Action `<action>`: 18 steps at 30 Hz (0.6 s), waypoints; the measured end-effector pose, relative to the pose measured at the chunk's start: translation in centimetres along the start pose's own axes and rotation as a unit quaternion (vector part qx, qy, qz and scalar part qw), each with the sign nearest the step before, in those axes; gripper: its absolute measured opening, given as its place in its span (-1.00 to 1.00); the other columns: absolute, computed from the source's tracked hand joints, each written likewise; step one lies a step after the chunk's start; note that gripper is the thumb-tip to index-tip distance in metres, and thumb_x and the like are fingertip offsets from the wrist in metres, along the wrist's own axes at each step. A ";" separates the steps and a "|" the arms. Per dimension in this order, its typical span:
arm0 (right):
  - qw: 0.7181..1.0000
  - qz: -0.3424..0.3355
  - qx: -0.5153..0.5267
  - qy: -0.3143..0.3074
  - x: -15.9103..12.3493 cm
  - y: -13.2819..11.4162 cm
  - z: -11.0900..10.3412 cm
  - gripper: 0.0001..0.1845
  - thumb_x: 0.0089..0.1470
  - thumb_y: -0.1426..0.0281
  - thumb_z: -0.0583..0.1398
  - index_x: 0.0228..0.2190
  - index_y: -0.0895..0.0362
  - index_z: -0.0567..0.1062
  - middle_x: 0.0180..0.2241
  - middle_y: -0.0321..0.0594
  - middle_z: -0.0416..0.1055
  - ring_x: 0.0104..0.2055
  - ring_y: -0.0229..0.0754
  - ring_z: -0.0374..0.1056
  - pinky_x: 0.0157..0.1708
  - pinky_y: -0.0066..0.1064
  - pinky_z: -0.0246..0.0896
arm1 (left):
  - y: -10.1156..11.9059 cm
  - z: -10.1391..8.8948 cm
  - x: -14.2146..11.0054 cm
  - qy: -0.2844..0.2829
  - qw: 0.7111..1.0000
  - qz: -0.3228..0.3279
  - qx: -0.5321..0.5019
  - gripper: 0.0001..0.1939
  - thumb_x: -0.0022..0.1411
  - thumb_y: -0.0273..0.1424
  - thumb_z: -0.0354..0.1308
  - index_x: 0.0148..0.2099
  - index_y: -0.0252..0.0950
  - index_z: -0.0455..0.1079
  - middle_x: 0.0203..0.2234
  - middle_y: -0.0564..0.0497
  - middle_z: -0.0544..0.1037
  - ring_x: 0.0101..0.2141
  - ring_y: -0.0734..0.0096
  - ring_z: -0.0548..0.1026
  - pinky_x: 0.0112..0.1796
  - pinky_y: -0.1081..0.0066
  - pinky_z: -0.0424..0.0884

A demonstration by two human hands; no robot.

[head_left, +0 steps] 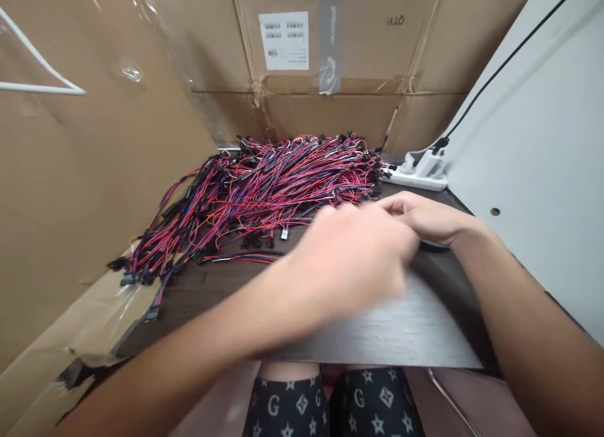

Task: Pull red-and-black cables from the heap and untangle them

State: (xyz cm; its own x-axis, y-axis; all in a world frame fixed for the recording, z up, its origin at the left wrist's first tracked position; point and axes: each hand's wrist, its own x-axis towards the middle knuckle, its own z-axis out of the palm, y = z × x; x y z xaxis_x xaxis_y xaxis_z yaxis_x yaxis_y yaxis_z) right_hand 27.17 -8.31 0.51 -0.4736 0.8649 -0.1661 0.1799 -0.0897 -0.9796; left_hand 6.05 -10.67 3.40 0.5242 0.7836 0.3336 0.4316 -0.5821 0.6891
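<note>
My left hand (pixel 352 254) is smeared by motion above the dark tabletop. Its back faces me and its fingers are turned under, out of sight. Just beyond it and to the right, my right hand (pixel 418 215) has its thumb and fingers drawn together. Their tips are partly covered by my left hand, so what they pinch cannot be made out. A short bundle of wires (pixel 245 257) lies on the table and runs behind my left forearm. Behind both hands spreads a large heap of red, blue and black wire leads (pixel 292 179) with small black connectors.
Cardboard (pixel 226 40) walls off the back and left of the table (pixel 212 292). At the back right sits a white power strip (pixel 415 177) with a black cable (pixel 509 56) rising from it. A white panel (pixel 542 153) stands on the right. My knees are below the front edge.
</note>
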 end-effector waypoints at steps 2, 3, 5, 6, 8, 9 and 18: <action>1.000 -0.012 0.009 0.007 0.3 0.0 0.3 -0.88 -0.11 0.49 0.29 -0.41 0.18 0.54 -0.53 -0.23 0.51 -0.51 -0.23 0.41 -0.44 -0.40 0.36 | -1.3 0.7 2.0 -0.036 0.999 0.016 0.012 -0.84 0.04 -0.60 0.11 -0.51 -0.31 0.44 -0.60 0.04 0.50 -0.46 0.38 0.48 -0.32 0.38 0.39; 1.000 -0.021 0.015 0.012 0.5 0.0 0.6 -0.87 -0.10 0.48 0.29 -0.39 0.19 0.53 -0.54 -0.23 0.51 -0.52 -0.24 0.40 -0.46 -0.40 0.36 | -2.1 1.2 2.7 -0.021 1.000 0.000 -0.003 -0.85 0.05 -0.60 0.08 -0.43 -0.32 0.45 -0.53 0.03 0.54 -0.45 0.40 0.48 -0.33 0.39 0.40; 0.998 -0.050 0.027 0.031 1.0 0.0 1.4 -0.87 -0.09 0.49 0.28 -0.38 0.21 0.50 -0.58 -0.23 0.49 -0.57 -0.27 0.38 -0.49 -0.42 0.34 | -3.9 2.1 3.2 0.023 0.996 -0.061 -0.066 -0.90 0.07 -0.55 0.09 -0.34 -0.33 0.42 -0.43 0.00 0.56 -0.41 0.41 0.50 -0.34 0.40 0.42; 0.996 -0.070 0.032 0.045 1.3 0.0 1.8 -0.87 -0.09 0.49 0.27 -0.38 0.22 0.50 -0.58 -0.24 0.48 -0.57 -0.28 0.37 -0.50 -0.43 0.33 | -4.6 2.5 3.2 0.014 0.990 -0.092 -0.105 -0.93 0.08 -0.52 0.10 -0.34 -0.34 0.39 -0.44 -0.01 0.56 -0.45 0.42 0.50 -0.38 0.41 0.44; 0.992 -0.100 0.043 0.066 1.9 0.1 2.6 -0.84 -0.11 0.50 0.28 -0.36 0.23 0.49 -0.57 -0.25 0.47 -0.56 -0.28 0.37 -0.52 -0.44 0.32 | -5.5 3.0 2.7 -0.024 0.962 -0.167 -0.214 -0.98 0.11 -0.51 0.09 -0.34 -0.34 0.32 -0.53 0.02 0.52 -0.56 0.42 0.49 -0.51 0.40 0.46; 0.990 -0.110 0.047 0.076 2.1 0.1 3.0 -0.83 -0.12 0.50 0.28 -0.36 0.23 0.49 -0.54 -0.25 0.47 -0.55 -0.29 0.37 -0.53 -0.45 0.32 | -5.7 3.0 2.5 -0.042 0.944 -0.200 -0.258 -0.98 0.13 -0.51 0.08 -0.37 -0.34 0.30 -0.58 0.03 0.49 -0.61 0.43 0.47 -0.56 0.40 0.45; 0.978 -0.137 0.044 0.151 2.4 0.0 3.7 -0.85 -0.17 0.54 0.27 -0.42 0.21 0.47 -0.43 -0.22 0.46 -0.49 -0.29 0.39 -0.55 -0.48 0.29 | -5.0 2.0 2.3 -0.040 0.927 -0.235 -0.290 -0.86 0.12 -0.57 0.06 -0.48 -0.38 0.33 -0.71 0.05 0.43 -0.69 0.47 0.44 -0.62 0.48 0.43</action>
State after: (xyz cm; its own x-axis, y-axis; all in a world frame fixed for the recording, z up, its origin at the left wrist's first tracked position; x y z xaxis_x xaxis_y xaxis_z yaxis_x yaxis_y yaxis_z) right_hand 22.82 -8.10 -0.33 -0.2144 0.9679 0.1314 0.0009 0.1347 -0.9909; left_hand 6.57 -6.43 -0.61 0.4407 0.8890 -0.1242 0.1706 0.0529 0.9839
